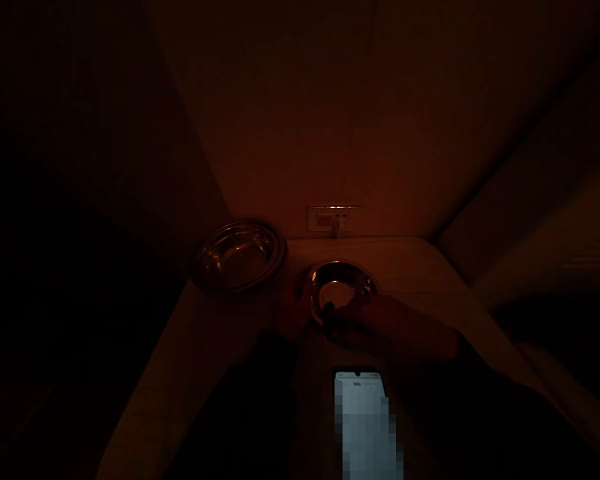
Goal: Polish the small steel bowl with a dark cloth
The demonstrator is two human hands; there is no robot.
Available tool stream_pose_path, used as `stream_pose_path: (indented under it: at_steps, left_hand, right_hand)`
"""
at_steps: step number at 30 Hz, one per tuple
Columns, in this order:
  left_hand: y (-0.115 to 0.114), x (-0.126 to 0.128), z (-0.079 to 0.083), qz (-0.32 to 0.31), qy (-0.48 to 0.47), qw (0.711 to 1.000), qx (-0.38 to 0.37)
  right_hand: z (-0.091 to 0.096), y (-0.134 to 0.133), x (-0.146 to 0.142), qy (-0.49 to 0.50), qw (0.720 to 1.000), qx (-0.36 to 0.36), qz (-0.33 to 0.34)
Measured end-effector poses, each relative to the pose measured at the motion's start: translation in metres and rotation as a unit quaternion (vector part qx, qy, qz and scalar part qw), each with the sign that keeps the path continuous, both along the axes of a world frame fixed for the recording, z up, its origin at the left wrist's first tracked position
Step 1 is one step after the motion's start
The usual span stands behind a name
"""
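Note:
The picture is very dark. A small shiny metal bowl stands on the table in front of me. My left hand is at its left side, with the fingers curled against the rim. From the right, my right hand reaches across the near rim, its fingers closed and partly inside the bowl. A small dark shape shows at those fingertips; whether it is a held thing or just shadowed fingers is unclear. Just below my hands lies a phone with its screen lit.
A wider metal bowl or dish, perhaps several stacked, sits at the table's back left corner. Behind the pale wooden table, a socket panel with a switch and something plugged in is set low in the wall.

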State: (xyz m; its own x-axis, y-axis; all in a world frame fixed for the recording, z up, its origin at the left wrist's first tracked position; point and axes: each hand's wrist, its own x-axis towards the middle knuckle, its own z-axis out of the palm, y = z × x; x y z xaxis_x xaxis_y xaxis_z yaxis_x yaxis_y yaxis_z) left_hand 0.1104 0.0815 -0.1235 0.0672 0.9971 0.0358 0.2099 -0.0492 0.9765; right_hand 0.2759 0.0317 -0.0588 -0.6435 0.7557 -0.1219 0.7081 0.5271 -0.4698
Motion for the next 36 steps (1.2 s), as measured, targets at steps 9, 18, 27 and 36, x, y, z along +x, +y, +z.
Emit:
stream_pose_path:
  at_steps: [9, 18, 27, 36]
  left_hand:
    - [-0.001, -0.001, 0.004, 0.012, 0.004, 1.0, -0.013]
    - [0.0, -0.003, 0.001, -0.003, -0.006, 0.999, -0.037]
    - [0.002, -0.003, 0.002, 0.004, 0.001, 1.0, -0.017]
    - [0.001, -0.003, 0.004, -0.014, -0.033, 0.998, -0.05]
  right_hand:
    - [-0.015, -0.004, -0.033, -0.056, 0.991, 0.105, -0.06]
    - [0.006, -0.008, -0.01, -0.054, 0.998, 0.024, -0.017]
    - [-0.013, -0.005, -0.034, -0.061, 0.991, 0.109, -0.058]
    - [0.004, -0.007, -0.011, -0.035, 0.999, 0.015, -0.007]
